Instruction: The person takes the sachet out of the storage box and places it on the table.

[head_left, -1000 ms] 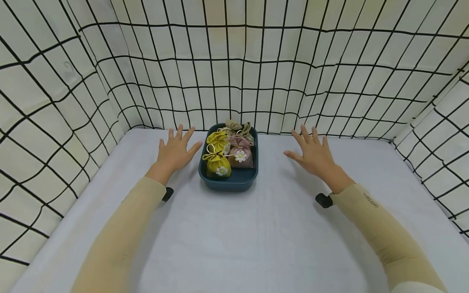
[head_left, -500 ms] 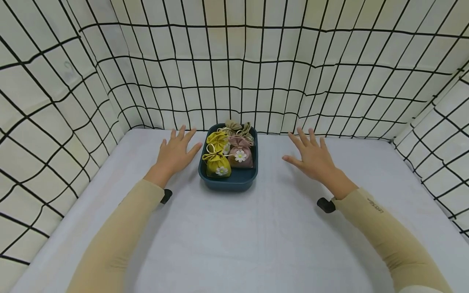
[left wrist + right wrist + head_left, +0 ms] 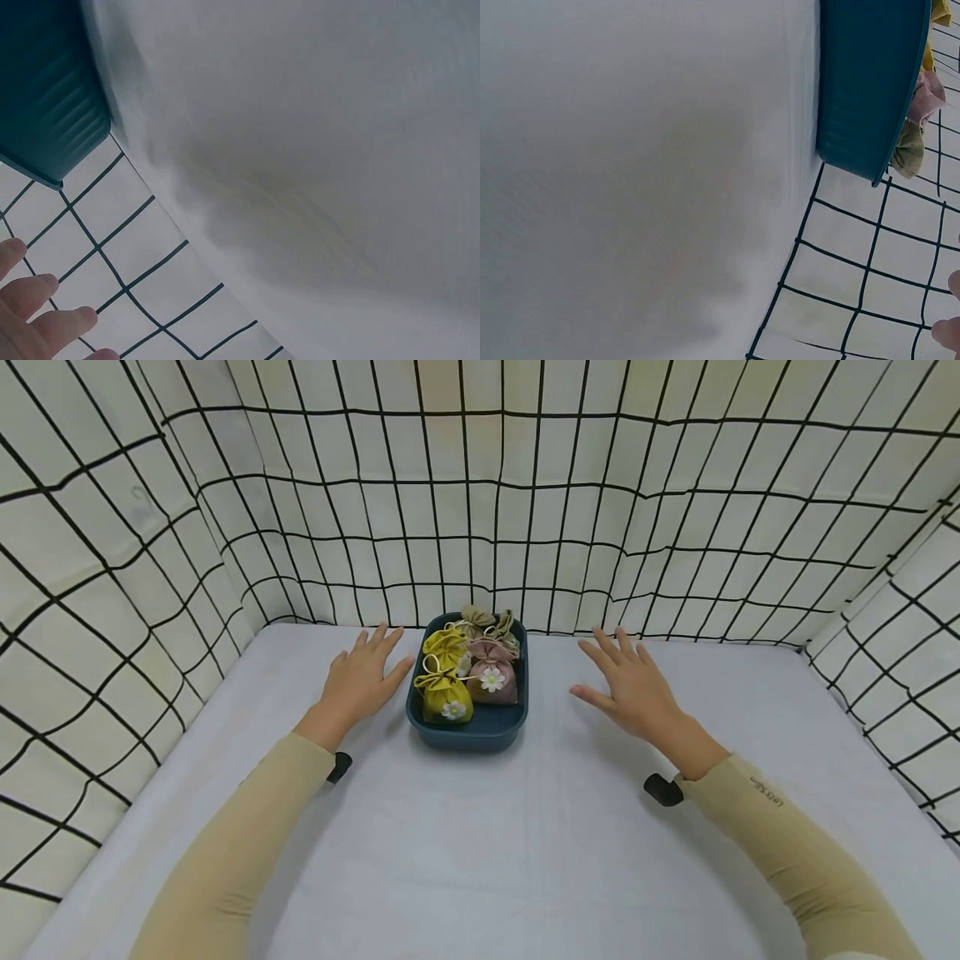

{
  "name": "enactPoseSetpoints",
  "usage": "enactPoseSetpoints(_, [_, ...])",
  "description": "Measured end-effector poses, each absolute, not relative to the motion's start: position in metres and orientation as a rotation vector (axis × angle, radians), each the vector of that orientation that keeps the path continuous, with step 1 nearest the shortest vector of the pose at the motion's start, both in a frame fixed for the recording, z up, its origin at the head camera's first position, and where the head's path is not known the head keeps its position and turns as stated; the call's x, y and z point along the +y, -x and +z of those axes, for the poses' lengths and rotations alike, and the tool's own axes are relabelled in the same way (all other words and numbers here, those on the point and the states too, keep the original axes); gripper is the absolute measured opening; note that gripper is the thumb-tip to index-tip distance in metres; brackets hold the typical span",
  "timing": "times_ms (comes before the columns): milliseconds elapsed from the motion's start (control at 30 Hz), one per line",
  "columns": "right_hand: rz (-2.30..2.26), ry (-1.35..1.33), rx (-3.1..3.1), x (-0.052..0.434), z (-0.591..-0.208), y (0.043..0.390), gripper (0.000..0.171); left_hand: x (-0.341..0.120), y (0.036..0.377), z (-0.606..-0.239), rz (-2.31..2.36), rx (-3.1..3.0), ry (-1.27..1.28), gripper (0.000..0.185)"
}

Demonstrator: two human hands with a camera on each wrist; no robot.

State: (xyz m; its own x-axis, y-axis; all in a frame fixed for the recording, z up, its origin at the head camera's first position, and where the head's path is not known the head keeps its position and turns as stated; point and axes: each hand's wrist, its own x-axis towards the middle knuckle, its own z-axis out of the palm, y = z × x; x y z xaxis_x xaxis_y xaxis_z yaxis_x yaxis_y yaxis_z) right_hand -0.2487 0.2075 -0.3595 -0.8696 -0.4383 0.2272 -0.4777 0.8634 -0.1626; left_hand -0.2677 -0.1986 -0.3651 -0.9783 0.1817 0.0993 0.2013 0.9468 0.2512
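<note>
Where the white table meets the back wall of grid-patterned cloth, a dark teal tray stands with its far short edge close against that cloth. It holds small drawstring pouches: a yellow one at the near left, a pink one with a white flower beside it, another yellow one behind, and olive ones at the far end. The near rim of the tray shows a bare strip of floor inside.

On both long sides of the tray the tabletop lies open, and a wide stretch lies between the tray and the viewer. Cloth walls close the table on the left, back and right.

The left hand hovers just beside the tray's left wall, fingers straight and lightly spread, holding nothing (contact with the tray cannot be told). The right hand hangs over the table, apart from the tray's right wall, fingers likewise spread and gripping nothing. Both forearms wear tan sleeves.
</note>
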Motion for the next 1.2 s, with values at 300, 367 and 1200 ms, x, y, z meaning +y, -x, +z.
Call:
enactPoseSetpoints(300, [0.372,-0.807,-2.751,0.198,-0.360,0.248,0.071,-0.195,0.264,-0.362,-0.403,-2.990,0.321,0.063])
enactPoseSetpoints(367, [0.386,-0.822,-2.734,0.196,-0.360,0.249,0.069,-0.195,0.264,-0.361,-0.407,-2.994,0.331,0.062])
enactPoseSetpoints(1200, [0.792,-0.925,-2.835,0.163,-0.362,0.248,0.062,-0.189,0.253,-0.364,-0.361,-2.961,0.443,0.060])
